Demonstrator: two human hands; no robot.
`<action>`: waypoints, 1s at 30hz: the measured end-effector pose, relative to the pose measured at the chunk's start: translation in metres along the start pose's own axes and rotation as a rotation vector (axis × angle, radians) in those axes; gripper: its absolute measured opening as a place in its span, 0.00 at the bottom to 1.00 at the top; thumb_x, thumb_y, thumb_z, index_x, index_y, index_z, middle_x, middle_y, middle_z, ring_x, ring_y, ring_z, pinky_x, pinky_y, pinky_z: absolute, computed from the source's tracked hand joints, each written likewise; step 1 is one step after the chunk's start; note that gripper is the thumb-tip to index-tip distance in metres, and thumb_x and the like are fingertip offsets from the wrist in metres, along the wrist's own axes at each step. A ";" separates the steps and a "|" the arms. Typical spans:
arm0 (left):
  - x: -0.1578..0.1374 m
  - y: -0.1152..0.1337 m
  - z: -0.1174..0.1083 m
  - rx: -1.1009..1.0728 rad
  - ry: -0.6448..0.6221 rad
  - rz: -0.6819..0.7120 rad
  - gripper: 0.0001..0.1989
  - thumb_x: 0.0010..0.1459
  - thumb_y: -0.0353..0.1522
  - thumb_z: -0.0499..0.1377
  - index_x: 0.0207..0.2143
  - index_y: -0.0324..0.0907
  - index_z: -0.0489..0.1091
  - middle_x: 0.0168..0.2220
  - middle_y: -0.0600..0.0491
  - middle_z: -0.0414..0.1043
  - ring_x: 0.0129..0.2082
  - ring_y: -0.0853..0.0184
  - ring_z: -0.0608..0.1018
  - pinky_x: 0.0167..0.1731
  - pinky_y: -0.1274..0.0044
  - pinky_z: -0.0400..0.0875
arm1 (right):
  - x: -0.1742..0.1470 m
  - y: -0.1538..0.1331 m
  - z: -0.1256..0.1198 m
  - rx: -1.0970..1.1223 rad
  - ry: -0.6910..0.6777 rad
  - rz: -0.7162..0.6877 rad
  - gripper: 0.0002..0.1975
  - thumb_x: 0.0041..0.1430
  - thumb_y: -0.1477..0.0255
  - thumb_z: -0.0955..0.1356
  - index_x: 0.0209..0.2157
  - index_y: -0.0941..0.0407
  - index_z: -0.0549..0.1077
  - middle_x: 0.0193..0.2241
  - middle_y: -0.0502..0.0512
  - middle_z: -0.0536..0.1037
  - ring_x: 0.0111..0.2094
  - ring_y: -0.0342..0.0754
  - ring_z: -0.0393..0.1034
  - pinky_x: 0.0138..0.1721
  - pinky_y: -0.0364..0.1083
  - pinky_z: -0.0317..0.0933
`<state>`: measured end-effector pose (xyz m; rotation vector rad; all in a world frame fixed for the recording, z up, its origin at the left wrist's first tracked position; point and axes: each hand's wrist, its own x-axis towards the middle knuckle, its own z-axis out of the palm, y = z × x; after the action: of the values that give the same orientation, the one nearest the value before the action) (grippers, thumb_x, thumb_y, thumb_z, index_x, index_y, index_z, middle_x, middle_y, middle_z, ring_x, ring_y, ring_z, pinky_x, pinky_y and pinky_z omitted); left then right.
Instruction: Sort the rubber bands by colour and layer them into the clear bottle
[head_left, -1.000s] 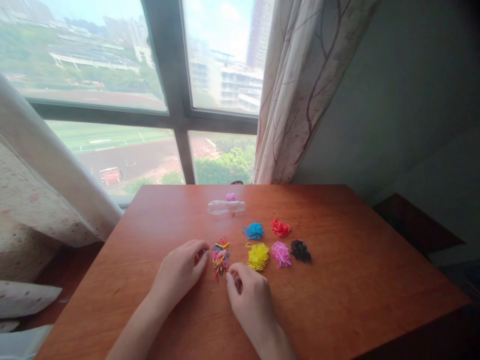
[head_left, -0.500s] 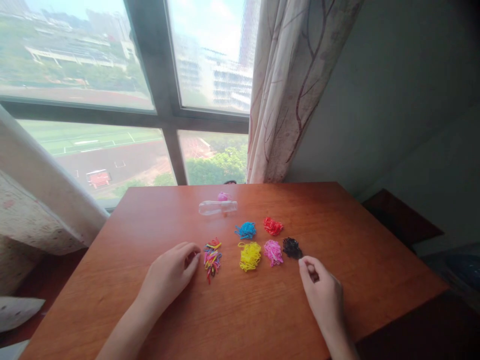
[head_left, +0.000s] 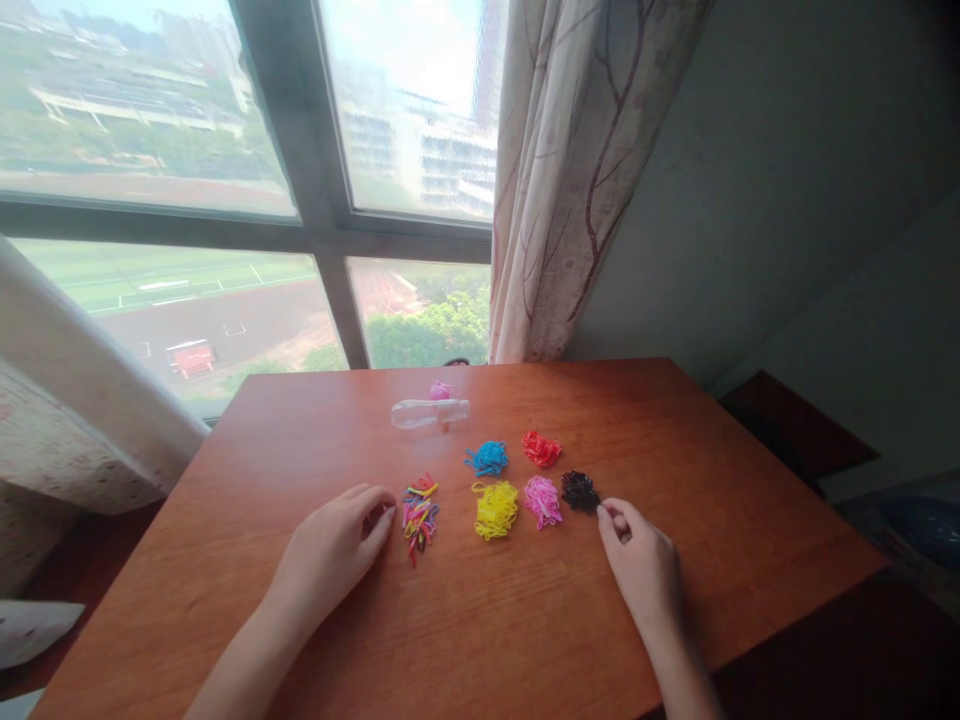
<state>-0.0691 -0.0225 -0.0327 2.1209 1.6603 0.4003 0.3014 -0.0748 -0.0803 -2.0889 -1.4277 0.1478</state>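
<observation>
My left hand [head_left: 337,540] rests on the table beside a small mixed pile of coloured rubber bands [head_left: 420,518]. Its thumb and forefinger are curled together just left of that pile; what lies between them is too small to make out. My right hand [head_left: 645,560] pinches at the near right edge of a pile of black rubber bands [head_left: 579,492], where a dark strand reaches the fingertips. Between the hands lie separate piles of yellow rubber bands [head_left: 496,510], pink rubber bands [head_left: 543,501], blue rubber bands [head_left: 487,458] and red rubber bands [head_left: 541,449].
A clear plastic bottle [head_left: 427,413] lies on its side toward the back of the wooden table [head_left: 487,620], with a pink-purple item [head_left: 442,390] behind it. Beyond the far edge stand a window [head_left: 330,240] and a patterned curtain [head_left: 559,200].
The view has shifted slightly, moving the table contents a little left in the picture. My right fingertips have edged slightly forward by the black pile; my left hand keeps its place beside the mixed pile.
</observation>
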 end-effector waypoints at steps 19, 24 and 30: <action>-0.002 0.001 0.005 0.033 -0.004 -0.018 0.10 0.62 0.35 0.51 0.36 0.46 0.71 0.36 0.54 0.75 0.34 0.64 0.76 0.33 0.76 0.63 | -0.067 -0.124 0.037 0.228 -0.271 -0.408 0.08 0.63 0.75 0.63 0.36 0.53 0.74 0.30 0.50 0.79 0.30 0.46 0.74 0.33 0.42 0.59; -0.004 0.003 0.006 0.038 -0.007 -0.027 0.09 0.61 0.33 0.51 0.37 0.46 0.71 0.37 0.54 0.74 0.35 0.64 0.76 0.33 0.77 0.63 | -0.083 -0.157 0.049 0.120 -0.409 -0.465 0.06 0.58 0.78 0.68 0.31 0.52 0.71 0.27 0.46 0.77 0.28 0.46 0.72 0.29 0.43 0.52; -0.003 0.004 0.006 0.040 -0.019 -0.024 0.09 0.62 0.33 0.51 0.38 0.46 0.70 0.37 0.53 0.74 0.35 0.64 0.76 0.34 0.76 0.63 | -0.086 -0.170 0.059 0.069 -0.406 -0.475 0.05 0.59 0.78 0.68 0.32 0.52 0.71 0.30 0.48 0.78 0.31 0.47 0.73 0.30 0.44 0.51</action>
<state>-0.0637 -0.0276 -0.0361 2.1247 1.6955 0.3416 0.1038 -0.0846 -0.0582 -1.6658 -2.0857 0.4390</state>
